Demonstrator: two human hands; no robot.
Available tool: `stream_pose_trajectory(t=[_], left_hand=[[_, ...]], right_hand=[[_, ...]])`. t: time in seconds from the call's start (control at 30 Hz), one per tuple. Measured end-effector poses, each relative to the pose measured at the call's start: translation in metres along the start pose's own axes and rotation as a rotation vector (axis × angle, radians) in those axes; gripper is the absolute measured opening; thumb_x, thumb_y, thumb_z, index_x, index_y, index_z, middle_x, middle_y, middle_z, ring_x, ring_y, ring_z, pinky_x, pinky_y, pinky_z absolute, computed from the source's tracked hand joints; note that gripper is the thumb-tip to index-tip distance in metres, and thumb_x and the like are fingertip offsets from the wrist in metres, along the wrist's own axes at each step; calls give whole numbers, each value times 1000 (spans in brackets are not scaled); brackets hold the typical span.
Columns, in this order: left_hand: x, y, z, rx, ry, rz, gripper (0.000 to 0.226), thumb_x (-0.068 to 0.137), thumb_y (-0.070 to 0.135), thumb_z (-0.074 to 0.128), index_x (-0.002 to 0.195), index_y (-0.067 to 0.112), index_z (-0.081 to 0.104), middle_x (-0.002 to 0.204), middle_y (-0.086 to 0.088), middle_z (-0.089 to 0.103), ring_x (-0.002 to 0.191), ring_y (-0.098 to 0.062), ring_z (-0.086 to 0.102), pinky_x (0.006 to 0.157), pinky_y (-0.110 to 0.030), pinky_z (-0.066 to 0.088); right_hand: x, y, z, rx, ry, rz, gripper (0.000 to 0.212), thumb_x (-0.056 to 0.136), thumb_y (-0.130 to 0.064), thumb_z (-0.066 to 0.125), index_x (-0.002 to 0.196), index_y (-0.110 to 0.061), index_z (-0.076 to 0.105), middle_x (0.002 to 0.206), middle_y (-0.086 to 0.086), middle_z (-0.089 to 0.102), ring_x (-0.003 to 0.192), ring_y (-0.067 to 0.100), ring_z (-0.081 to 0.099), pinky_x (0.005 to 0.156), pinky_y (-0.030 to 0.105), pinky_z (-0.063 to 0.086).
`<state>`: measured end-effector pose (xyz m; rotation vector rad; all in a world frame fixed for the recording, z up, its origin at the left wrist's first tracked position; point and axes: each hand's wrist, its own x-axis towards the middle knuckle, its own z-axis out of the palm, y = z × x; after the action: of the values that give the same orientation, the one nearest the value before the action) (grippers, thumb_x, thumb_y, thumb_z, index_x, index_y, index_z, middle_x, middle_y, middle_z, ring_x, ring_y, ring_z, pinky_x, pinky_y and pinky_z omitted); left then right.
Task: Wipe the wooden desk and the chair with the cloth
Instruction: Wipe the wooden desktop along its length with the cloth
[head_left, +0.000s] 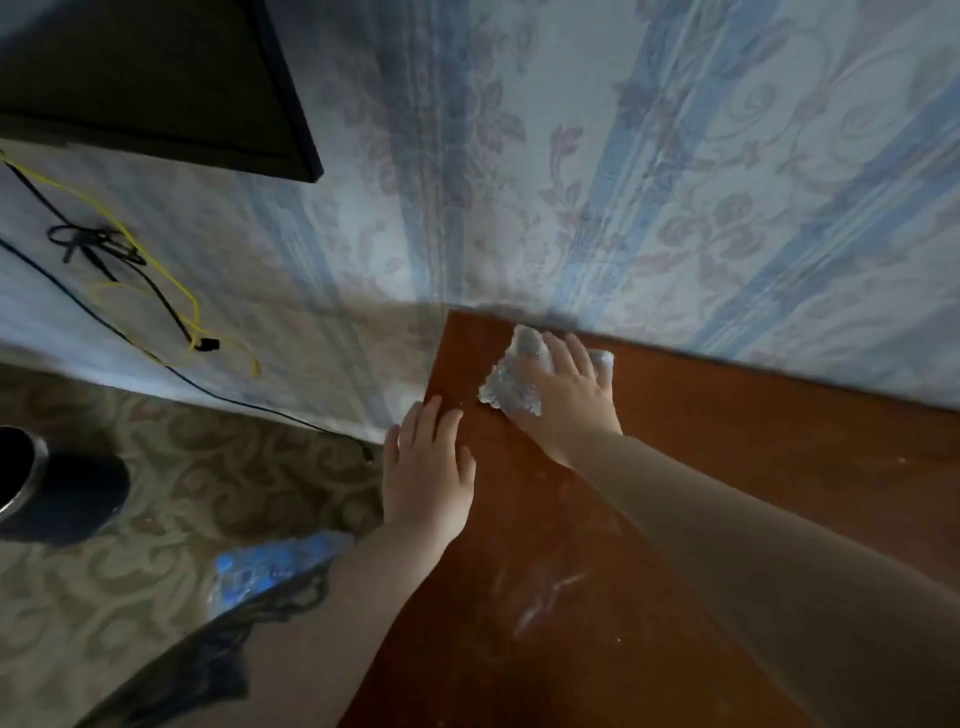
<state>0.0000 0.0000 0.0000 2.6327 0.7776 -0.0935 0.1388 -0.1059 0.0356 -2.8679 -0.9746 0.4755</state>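
The right hand (563, 387) covers the middle of the cloth (511, 384). A dark round container (57, 493) runs off the left edge; the black screen (156, 78) off the top.

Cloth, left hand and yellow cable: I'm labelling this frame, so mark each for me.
cloth (511, 387): head view, crumpled part left of the fingers.
left hand (428, 467): head view, back of the hand.
yellow cable (195, 306): head view, loop against the wall.

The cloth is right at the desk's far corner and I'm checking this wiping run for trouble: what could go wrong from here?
The cloth under the right hand sits by the wallpaper; a further stroke may smear it. The left hand rests on the desk edge and could slip off. Whitish streaks nearer the person could get missed.
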Motion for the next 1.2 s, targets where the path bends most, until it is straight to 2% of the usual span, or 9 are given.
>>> stream_pose_trajectory(t=[0.13,0.23,0.33,0.47,0.63,0.83,0.93,1.07,1.2], left_hand=[[0,-7,22,-30,174,13,49,95,33,34,140,19,48,151,-4,39,142,-23,30,113,-41,30],[1,-5,25,19,203,41,55,91,35,26,138,17,48,149,-7,41,141,-23,32,113,-43,33],[-1,-6,22,38,218,55,52,92,33,30,136,13,50,145,-6,46,138,-21,35,114,-43,32],[-1,-6,23,1,238,30,50,92,32,34,135,13,49,140,-4,49,132,-20,38,113,-42,33],[1,-6,25,-29,252,33,49,91,29,37,134,12,50,138,-6,50,131,-21,38,112,-42,35],[0,-7,26,-146,317,-32,34,86,20,47,119,9,55,128,-9,54,124,-26,47,105,-48,42],[1,-6,26,-133,326,-4,33,85,24,39,111,12,55,126,-7,54,122,-25,46,104,-46,41],[0,-8,28,-133,357,6,31,84,24,40,109,12,54,125,-7,54,120,-25,46,104,-48,40],[-1,-6,23,-212,359,-54,23,79,15,57,101,14,51,113,-9,55,112,-29,51,99,-51,43]], right_hand=[[28,-10,28,-50,-44,73,67,91,-73,23,150,-51,2,162,-1,-18,147,29,-22,108,70,-10],[19,-21,42,-45,54,52,60,97,-64,14,151,-47,-4,163,-5,-10,149,24,-12,113,63,-1],[-2,-26,45,-22,64,-201,66,100,-56,20,153,-35,-11,163,-9,2,150,15,-2,118,50,7],[21,9,27,-4,12,-299,63,102,-52,26,155,-30,2,163,-8,13,149,6,2,117,33,0],[69,-27,31,73,81,-140,58,104,-50,22,156,-30,7,163,-10,-1,149,8,-8,119,36,-9],[44,-17,25,57,-104,-564,67,104,-41,35,155,-27,-5,163,-3,7,149,10,0,117,28,-10],[58,10,25,60,-36,-421,63,103,-43,35,156,-29,4,164,-7,2,149,8,-3,122,37,-5],[66,-37,35,72,109,-131,58,104,-44,26,156,-27,7,163,-7,-2,149,11,-7,122,39,-5],[38,-53,39,57,-46,-466,56,104,-38,31,155,-31,8,163,-8,-3,148,9,-10,119,35,-12]])
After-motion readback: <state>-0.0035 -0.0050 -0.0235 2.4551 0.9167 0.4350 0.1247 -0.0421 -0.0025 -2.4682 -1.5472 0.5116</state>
